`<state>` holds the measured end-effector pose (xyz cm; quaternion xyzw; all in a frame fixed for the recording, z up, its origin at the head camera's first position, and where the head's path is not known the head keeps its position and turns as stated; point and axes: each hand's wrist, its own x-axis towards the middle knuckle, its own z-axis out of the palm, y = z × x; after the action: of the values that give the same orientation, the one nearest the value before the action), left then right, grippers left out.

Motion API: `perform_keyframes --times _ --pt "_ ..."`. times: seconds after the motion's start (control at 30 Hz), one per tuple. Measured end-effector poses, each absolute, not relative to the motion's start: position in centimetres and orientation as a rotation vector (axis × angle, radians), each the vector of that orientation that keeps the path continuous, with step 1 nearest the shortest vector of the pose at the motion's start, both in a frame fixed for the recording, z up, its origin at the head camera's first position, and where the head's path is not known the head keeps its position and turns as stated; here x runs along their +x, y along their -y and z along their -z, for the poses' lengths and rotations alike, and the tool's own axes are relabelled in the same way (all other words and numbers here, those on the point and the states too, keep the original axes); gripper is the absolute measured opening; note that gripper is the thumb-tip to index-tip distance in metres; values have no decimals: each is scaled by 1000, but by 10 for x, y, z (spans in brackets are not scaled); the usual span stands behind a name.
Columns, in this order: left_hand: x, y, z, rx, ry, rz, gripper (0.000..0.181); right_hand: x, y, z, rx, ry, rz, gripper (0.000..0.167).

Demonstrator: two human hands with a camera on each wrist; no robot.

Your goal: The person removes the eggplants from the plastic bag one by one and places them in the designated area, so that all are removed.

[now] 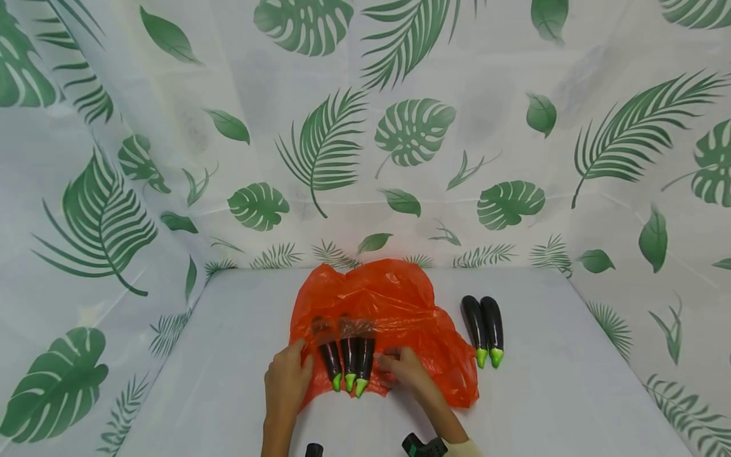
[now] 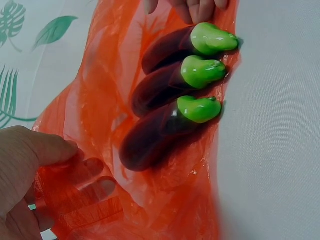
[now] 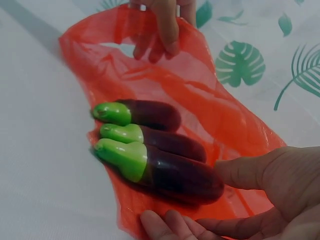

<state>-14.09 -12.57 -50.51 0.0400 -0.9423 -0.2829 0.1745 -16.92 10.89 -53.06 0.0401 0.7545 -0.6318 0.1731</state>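
Note:
Three dark purple eggplants (image 1: 349, 362) with green stem ends lie side by side on a red plastic bag (image 1: 400, 285). Film covers their far ends in the head view; the green ends point toward the person. At the bag's left side, my left hand (image 1: 287, 379) pinches the film, its fingers (image 2: 92, 190) showing through the red plastic in the left wrist view. My right hand (image 1: 408, 370) rests on the bag just right of the eggplants. Its thumb (image 3: 245, 172) is close beside the nearest eggplant (image 3: 185, 175), with the fingers spread apart from the thumb.
Two more eggplants (image 1: 482, 330) lie together on the white table (image 1: 548, 393), right of the bag. A leaf-printed cloth (image 1: 342, 158) rises behind and along the sides. Dark wrist-worn devices (image 1: 422, 445) show at the bottom edge of the head view.

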Motion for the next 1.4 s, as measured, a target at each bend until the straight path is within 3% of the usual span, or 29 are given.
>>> perform_keyframes --times 0.2,0.57,0.83,1.17,1.4 --pt "-143 125 504 119 2661 787 8 -171 -104 527 115 -2152 1783 59" --pt "-144 124 502 162 2718 768 9 -174 -96 531 127 -2224 1789 55" --pt "-145 124 504 155 2706 773 10 -174 -93 533 60 -2372 1710 39" --pt "-143 124 507 156 2701 761 10 -174 -86 536 48 -2432 1666 47" --pt "-143 123 506 157 2718 787 9 -174 -82 537 71 -2459 1659 41"
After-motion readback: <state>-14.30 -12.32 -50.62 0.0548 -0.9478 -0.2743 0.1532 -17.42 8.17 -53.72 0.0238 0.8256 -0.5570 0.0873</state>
